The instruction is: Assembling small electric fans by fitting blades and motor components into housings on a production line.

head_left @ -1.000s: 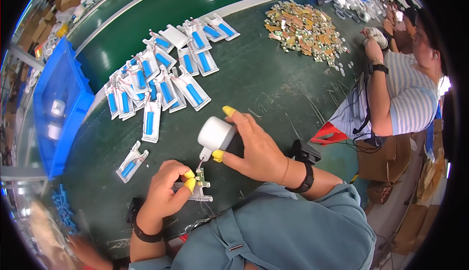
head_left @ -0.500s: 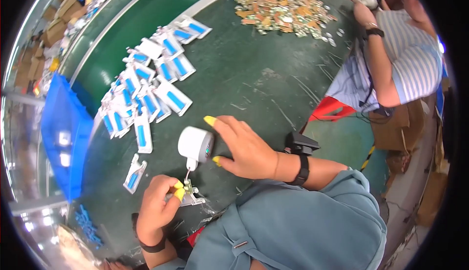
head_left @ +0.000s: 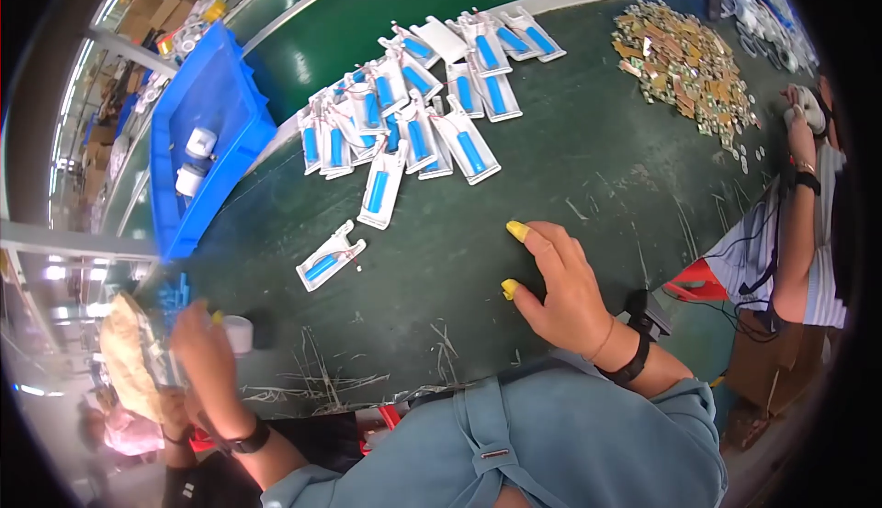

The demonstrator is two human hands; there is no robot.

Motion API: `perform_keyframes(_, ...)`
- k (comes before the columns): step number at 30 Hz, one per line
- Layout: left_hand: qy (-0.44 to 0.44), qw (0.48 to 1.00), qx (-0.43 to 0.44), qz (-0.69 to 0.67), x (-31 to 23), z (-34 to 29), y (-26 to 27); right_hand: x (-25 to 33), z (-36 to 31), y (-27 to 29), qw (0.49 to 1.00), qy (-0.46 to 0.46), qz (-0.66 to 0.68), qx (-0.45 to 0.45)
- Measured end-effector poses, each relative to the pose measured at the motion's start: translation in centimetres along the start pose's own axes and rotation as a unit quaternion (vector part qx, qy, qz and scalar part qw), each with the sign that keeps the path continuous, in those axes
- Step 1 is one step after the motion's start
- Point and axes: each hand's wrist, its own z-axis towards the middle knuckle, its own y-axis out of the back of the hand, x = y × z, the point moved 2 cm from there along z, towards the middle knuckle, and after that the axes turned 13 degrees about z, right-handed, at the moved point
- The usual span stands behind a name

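Note:
Out on the left, my left hand (head_left: 204, 347) is smeared by motion, so its grip cannot be told. Right beside its fingers is a white round device (head_left: 237, 334), partly blurred. My right hand (head_left: 571, 304) hovers over the dark green table with thumb and fingers apart and nothing between them; yellow covers sit on its thumb and index fingertip. A single white casing with a blue cylindrical cell (head_left: 322, 269) lies between the hands. Beyond it are a similar casing (head_left: 380, 192) and a heap of white casings with blue cells and thin wires (head_left: 418, 136).
A blue bin (head_left: 254, 136) holding white devices stands at the left. Small blue parts (head_left: 173, 295) lie near my left hand, by a tan bag (head_left: 129, 361) and another person's hand (head_left: 175, 409). Small circuit boards (head_left: 684, 67) are piled far right, near a co-worker's arm (head_left: 797, 223).
My left hand has swung left, away from the board and wire it was pinching. The white device has gone from beside my right hand to the left side. The view has shifted.

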Motion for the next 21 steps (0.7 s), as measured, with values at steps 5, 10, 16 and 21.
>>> perform_keyframes(5, -0.174, 0.943, 0.018, -0.283, -12.6, 3.0, 2.5, -0.4, -0.3, -0.1, 1.000, 0.015, -0.011, -0.006)
perform_keyframes(10, -0.251, 0.921, 0.013, -0.299, -16.5, 5.2, 1.3, 0.0, -0.1, 0.2, 1.000, 0.005, -0.010, -0.007)
perform_keyframes(16, -0.248, 0.849, 0.044, -0.465, -21.1, 3.8, 1.5, 0.1, 0.6, -0.2, 0.999, 0.018, -0.027, 0.001)
perform_keyframes(21, -0.298, 0.762, -0.007, -0.575, -25.9, 1.2, 2.1, 0.0, 0.1, -0.4, 0.998, 0.034, 0.006, 0.057)
